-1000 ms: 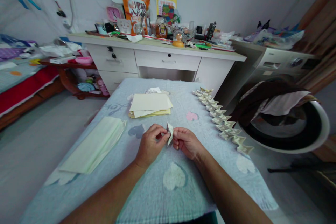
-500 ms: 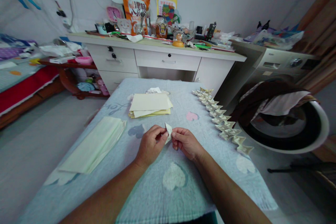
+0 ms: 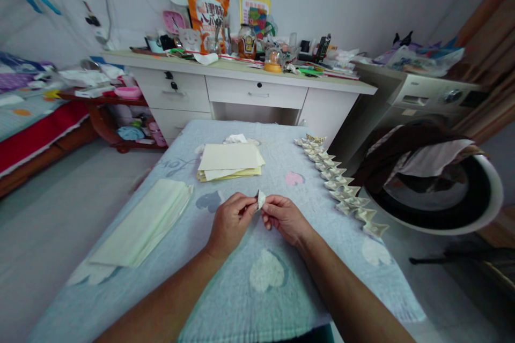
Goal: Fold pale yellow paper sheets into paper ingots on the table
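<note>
A small folded piece of pale paper [image 3: 261, 200] is held up over the middle of the cloth-covered table. My left hand [image 3: 231, 221] pinches its left side between thumb and fingers. From the other side my right hand [image 3: 285, 218] grips it with thumb and forefinger, the other fingers curled under. Beyond my hands lies a stack of cream paper sheets [image 3: 229, 156]. To the left is a pile of long pale-green paper [image 3: 140, 225]. Along the table's right side runs a row of folded paper pieces [image 3: 338, 182] with pointed ends.
A crumpled white tissue [image 3: 235, 139] lies behind the paper stack. Past the table [image 3: 257, 311] stands a cluttered white desk [image 3: 249, 77]. On the right, a washing machine [image 3: 406, 91] has its round door [image 3: 497, 187] open beside the table, with clothes hanging out.
The folded paper has turned between my fingers and now looks shorter and more rounded. Both hands stay in nearly the same place; the things on the table have not moved.
</note>
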Demonstrator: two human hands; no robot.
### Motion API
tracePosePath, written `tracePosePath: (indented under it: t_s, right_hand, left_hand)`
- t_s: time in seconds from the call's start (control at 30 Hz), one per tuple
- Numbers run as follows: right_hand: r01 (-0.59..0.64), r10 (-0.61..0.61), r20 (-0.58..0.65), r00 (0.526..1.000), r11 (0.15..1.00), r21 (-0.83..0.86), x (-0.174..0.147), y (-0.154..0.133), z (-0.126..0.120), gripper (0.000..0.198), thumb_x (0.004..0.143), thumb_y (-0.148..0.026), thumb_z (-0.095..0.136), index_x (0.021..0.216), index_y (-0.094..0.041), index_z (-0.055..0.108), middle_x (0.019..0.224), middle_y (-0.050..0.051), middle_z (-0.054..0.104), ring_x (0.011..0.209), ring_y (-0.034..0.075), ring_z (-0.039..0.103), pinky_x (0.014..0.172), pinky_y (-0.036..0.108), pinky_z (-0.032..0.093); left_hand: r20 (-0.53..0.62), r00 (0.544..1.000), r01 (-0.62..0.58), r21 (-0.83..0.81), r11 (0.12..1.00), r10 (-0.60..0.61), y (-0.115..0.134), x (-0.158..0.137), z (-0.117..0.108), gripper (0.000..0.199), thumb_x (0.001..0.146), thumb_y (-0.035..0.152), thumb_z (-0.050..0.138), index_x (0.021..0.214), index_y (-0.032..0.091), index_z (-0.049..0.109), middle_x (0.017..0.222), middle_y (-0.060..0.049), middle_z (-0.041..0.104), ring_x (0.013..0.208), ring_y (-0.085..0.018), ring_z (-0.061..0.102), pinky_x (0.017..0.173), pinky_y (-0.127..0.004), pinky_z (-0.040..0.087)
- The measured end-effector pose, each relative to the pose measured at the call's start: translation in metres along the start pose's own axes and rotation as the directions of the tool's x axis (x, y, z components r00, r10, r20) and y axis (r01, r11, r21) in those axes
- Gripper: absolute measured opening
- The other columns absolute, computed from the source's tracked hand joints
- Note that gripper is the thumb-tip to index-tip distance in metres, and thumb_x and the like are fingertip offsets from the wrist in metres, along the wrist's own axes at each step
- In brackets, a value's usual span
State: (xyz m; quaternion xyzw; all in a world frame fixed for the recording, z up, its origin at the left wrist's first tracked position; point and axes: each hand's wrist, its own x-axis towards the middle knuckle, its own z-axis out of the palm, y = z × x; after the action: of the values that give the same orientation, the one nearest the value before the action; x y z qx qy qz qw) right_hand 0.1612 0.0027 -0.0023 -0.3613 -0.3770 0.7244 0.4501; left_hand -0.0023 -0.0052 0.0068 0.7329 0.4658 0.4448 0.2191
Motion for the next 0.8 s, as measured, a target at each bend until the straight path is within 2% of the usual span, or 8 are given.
tracePosePath:
  t_s: [0.1,0.2,0.27,0.37,0.47,0.6,0.7,0.8]
  right_hand:
    - [0.020,-0.020,0.005,1.000,1.000,-0.002,-0.001,0.000,0.001,0.035,0.064,-0.034,0.079,0.083,-0.018,0.055,0.066,-0.003,0.062,0.048,0.008,0.054,0.042,0.018,0.041]
    - [0.076,-0.077,-0.005,0.997,0.994,-0.073,-0.002,-0.002,0.000,0.034,0.067,-0.033,0.076,0.087,-0.021,0.051,0.063,-0.007,0.055,0.042,0.006,0.045,0.037,0.017,0.033]
    - [0.150,-0.158,-0.039,0.987,0.976,-0.155,-0.002,-0.004,-0.001,0.032,0.070,-0.033,0.073,0.089,-0.022,0.050,0.061,-0.009,0.049,0.041,0.004,0.037,0.037,0.016,0.028]
    - [0.265,-0.300,-0.078,0.951,0.916,-0.301,-0.003,-0.008,-0.003,0.029,0.074,-0.034,0.069,0.095,-0.022,0.052,0.064,-0.008,0.046,0.046,0.005,0.036,0.043,0.017,0.028]
    - [0.308,-0.372,-0.057,0.926,0.837,-0.452,-0.001,-0.010,-0.007,0.023,0.076,-0.035,0.067,0.091,-0.020,0.058,0.066,-0.005,0.047,0.055,0.008,0.040,0.050,0.020,0.031]
    - [0.268,-0.391,-0.077,0.917,0.747,-0.608,0.003,-0.008,-0.011,0.018,0.080,-0.035,0.061,0.073,-0.018,0.060,0.062,-0.003,0.051,0.057,0.010,0.042,0.053,0.022,0.033]
    - [0.190,-0.410,-0.156,0.899,0.685,-0.704,0.004,-0.008,-0.015,0.018,0.079,-0.033,0.057,0.069,-0.018,0.061,0.060,-0.002,0.053,0.055,0.011,0.044,0.054,0.023,0.033]
    - [0.082,-0.435,-0.211,0.875,0.562,-0.823,0.003,-0.010,-0.017,0.015,0.078,-0.028,0.055,0.070,-0.018,0.063,0.062,-0.001,0.058,0.058,0.013,0.049,0.058,0.024,0.036]
  left_hand:
    - [-0.013,1.000,-0.015,0.012,1.000,0.015,-0.001,0.000,0.001,0.013,0.088,0.022,0.054,0.088,0.020,0.067,0.080,-0.002,0.063,0.074,-0.013,0.059,0.068,-0.023,0.045]
    - [-0.009,0.999,-0.040,0.052,0.998,0.041,0.000,0.000,0.000,0.014,0.088,0.023,0.054,0.088,0.020,0.067,0.081,-0.002,0.064,0.076,-0.014,0.060,0.069,-0.024,0.046]
    - [0.003,0.998,-0.069,0.106,0.992,0.069,-0.001,0.000,0.000,0.015,0.089,0.023,0.053,0.089,0.021,0.067,0.081,-0.003,0.064,0.077,-0.015,0.060,0.070,-0.025,0.046]
    - [0.052,0.992,-0.120,0.202,0.972,0.112,-0.004,-0.002,0.002,0.016,0.089,0.023,0.051,0.090,0.021,0.068,0.079,-0.003,0.063,0.076,-0.015,0.060,0.069,-0.026,0.046]
    - [0.121,0.984,-0.157,0.241,0.958,0.131,-0.007,-0.002,0.005,0.016,0.089,0.023,0.052,0.089,0.021,0.068,0.078,-0.003,0.062,0.075,-0.015,0.059,0.069,-0.026,0.045]
    - [0.146,0.986,-0.107,0.208,0.972,0.077,-0.007,0.000,0.005,0.014,0.088,0.025,0.054,0.088,0.021,0.068,0.078,-0.003,0.062,0.076,-0.015,0.060,0.068,-0.026,0.045]
    - [0.094,0.995,-0.043,0.147,0.988,0.029,-0.006,0.003,0.001,0.015,0.088,0.024,0.053,0.094,0.021,0.066,0.084,-0.003,0.063,0.080,-0.016,0.060,0.070,-0.026,0.047]
    - [0.044,0.999,-0.020,0.123,0.992,0.015,-0.008,0.004,-0.003,0.018,0.089,0.021,0.049,0.095,0.020,0.066,0.090,-0.004,0.063,0.086,-0.017,0.060,0.074,-0.027,0.048]
